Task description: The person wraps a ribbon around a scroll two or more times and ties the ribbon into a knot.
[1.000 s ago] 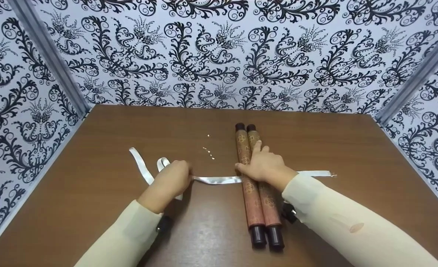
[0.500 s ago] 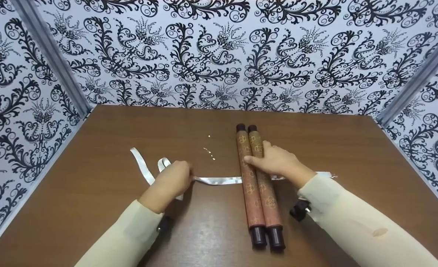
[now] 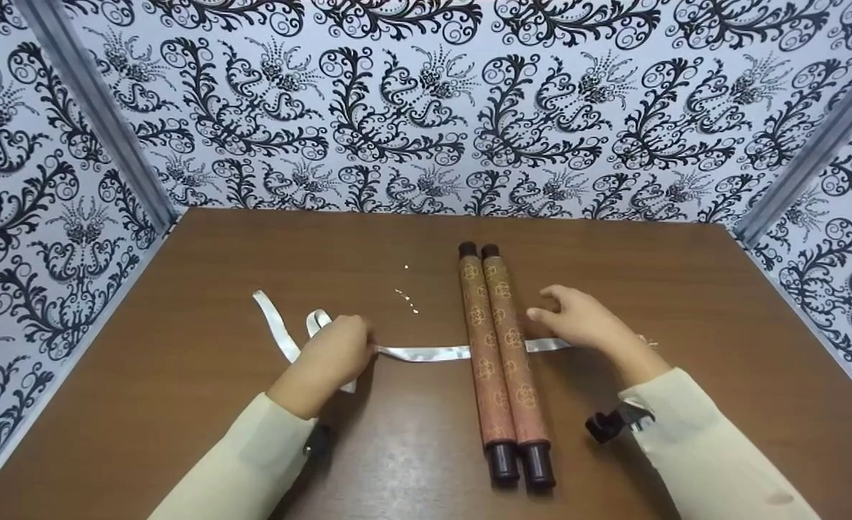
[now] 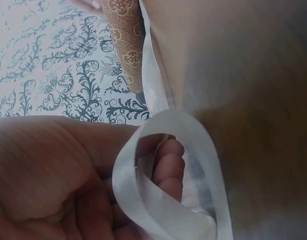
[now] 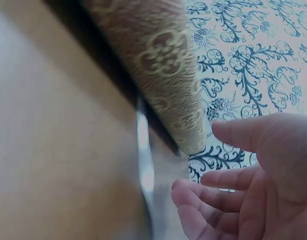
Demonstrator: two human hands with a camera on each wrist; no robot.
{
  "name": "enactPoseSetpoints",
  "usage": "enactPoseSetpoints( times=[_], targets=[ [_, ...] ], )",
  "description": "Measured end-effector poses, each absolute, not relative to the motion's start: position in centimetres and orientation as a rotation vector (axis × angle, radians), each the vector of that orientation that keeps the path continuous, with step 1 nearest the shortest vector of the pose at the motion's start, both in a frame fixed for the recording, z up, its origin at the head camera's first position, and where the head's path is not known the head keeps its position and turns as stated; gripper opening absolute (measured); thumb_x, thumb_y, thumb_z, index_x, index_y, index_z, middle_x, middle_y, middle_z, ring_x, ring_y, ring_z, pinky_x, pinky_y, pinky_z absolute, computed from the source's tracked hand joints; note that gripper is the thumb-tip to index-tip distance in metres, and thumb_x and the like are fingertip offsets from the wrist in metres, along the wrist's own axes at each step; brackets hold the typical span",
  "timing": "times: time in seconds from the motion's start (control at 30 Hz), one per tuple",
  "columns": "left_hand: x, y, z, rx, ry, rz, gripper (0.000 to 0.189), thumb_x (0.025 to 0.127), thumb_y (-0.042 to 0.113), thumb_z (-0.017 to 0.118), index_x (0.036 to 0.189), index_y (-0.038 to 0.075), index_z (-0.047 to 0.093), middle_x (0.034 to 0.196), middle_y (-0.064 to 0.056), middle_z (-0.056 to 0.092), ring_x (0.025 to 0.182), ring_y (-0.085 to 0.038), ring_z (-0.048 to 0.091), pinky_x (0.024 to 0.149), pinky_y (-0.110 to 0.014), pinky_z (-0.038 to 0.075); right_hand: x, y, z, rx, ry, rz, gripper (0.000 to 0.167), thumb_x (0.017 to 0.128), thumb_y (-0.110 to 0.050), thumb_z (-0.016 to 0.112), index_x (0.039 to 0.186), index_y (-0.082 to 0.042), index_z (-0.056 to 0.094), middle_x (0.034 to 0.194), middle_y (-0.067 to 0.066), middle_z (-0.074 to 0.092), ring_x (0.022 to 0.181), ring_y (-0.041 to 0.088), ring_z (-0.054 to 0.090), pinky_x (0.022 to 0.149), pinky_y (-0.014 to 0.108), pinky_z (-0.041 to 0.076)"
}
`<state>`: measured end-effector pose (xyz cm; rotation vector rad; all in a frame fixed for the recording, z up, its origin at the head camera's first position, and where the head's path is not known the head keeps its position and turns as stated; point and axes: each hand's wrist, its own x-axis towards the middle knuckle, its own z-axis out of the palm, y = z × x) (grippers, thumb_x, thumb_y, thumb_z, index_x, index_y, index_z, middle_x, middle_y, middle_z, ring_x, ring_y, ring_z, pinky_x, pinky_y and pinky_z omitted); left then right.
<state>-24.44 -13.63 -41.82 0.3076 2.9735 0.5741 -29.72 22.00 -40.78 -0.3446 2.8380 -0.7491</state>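
- Head cam: there's a slim reddish-gold patterned roll with dark brown ends (image 3: 482,347) and a matching reddish-gold roll (image 3: 513,338) just right of it, lying side by side on a brown wood-look tabletop (image 3: 397,426). A shiny white satin ribbon (image 3: 426,354) crosses beneath both.
- Same view: the left hand (image 3: 333,354) is off to the left of the rolls, gripping the ribbon, with some slack looped behind it. The right hand (image 3: 585,321) hangs just beside the matching roll, not touching it, thumb and fingers loosely spread. The ribbon's frayed end peeks out past that wrist.
- Left wrist cam: fingers are curled in on the ribbon, and a big loop of it sits right in front of the fingertips. Can't tell which fingers do the actual pinching. The ribbon runs on from there toward a roll.
- Right wrist cam: nothing in this hand, decent gap between thumb and fingers. The ribbon comes out from under the roll, kinda blurry, near the fingertips.
- My read: the step in hand is setting the rolls across the ribbon, and it looks about done. Next move probably calls for the right hand taking the ribbon's frayed end, gently, so the rolls don't get dragged apart.
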Motion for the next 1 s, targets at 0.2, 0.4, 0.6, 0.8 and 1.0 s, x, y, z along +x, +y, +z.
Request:
enactPoseSetpoints(
  times=[0.2,0.4,0.6,0.8,1.0],
  targets=[
    [-24.5,-13.7,-41.9,0.325,2.992,0.562,0.016,0.095,0.009,0.071,0.080,0.005,0.071,0.079,-0.009,0.073,0.067,-0.017,0.056,0.068,-0.040,0.053,-29.1,22.3,-42.3,-0.451,2.888,-0.735,0.041,0.099,-0.025,0.068,0.126,0.005,0.065,0.110,0.020,0.072,0.100,0.035,0.068,0.092,0.053,0.055],
    [-24.4,-13.8,-41.9,0.331,3.012,0.547,0.019,0.094,0.008,0.071,0.076,0.006,0.069,0.078,-0.010,0.073,0.067,-0.018,0.057,0.068,-0.042,0.053,-28.7,22.6,-42.9,-0.601,2.915,-0.700,0.024,0.091,-0.022,0.079,0.101,-0.002,0.071,0.091,0.009,0.067,0.086,0.022,0.060,0.080,0.042,0.051],
    [-24.4,-13.6,-41.8,0.347,3.007,0.559,0.019,0.095,0.008,0.071,0.076,0.006,0.069,0.077,-0.009,0.072,0.067,-0.018,0.057,0.068,-0.042,0.053,-28.4,23.0,-43.1,-0.565,2.885,-0.706,0.019,0.089,-0.020,0.081,0.090,-0.008,0.066,0.084,0.004,0.064,0.080,0.017,0.055,0.075,0.035,0.046],
    [-24.4,-13.7,-41.9,0.322,2.998,0.569,0.013,0.095,0.008,0.071,0.083,0.004,0.074,0.082,-0.011,0.075,0.070,-0.019,0.065,0.070,-0.042,0.056,-28.3,22.8,-43.2,-0.633,2.847,-0.652,0.014,0.093,-0.012,0.073,0.083,-0.011,0.063,0.079,0.000,0.062,0.074,0.014,0.054,0.071,0.033,0.045],
    [-24.4,-13.6,-42.2,0.315,2.990,0.571,0.010,0.097,0.010,0.070,0.094,0.001,0.074,0.088,-0.013,0.077,0.075,-0.023,0.071,0.073,-0.042,0.059,-28.2,22.6,-43.3,-0.767,2.869,-0.639,0.016,0.091,-0.007,0.068,0.080,-0.013,0.058,0.080,-0.001,0.057,0.077,0.015,0.051,0.074,0.034,0.042]
  ],
)
